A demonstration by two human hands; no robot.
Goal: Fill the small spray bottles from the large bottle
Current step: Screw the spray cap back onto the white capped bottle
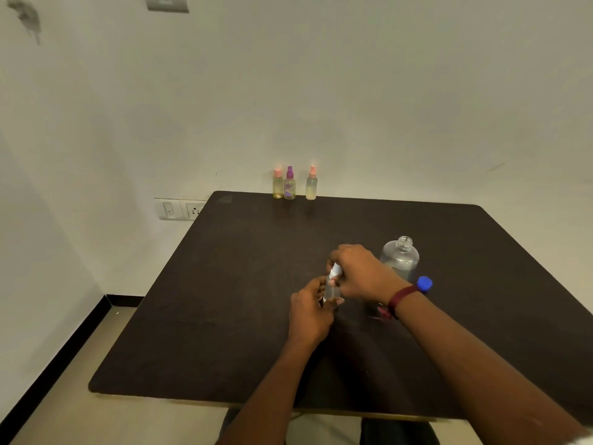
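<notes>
I judge the three far bottles done: they stand capped, holding yellowish liquid, well beyond my fingers at the counter's far edge. My left hand grips a fourth small spray bottle, and my right hand pinches its white top (going on or coming off, I cannot tell). Just right of the fingers stand the uncapped large bottle and its blue cap, with nothing in the way.

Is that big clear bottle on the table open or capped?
Open: the big clear bottle shows bare neck threads, and a blue cap lies beside it.
</notes>
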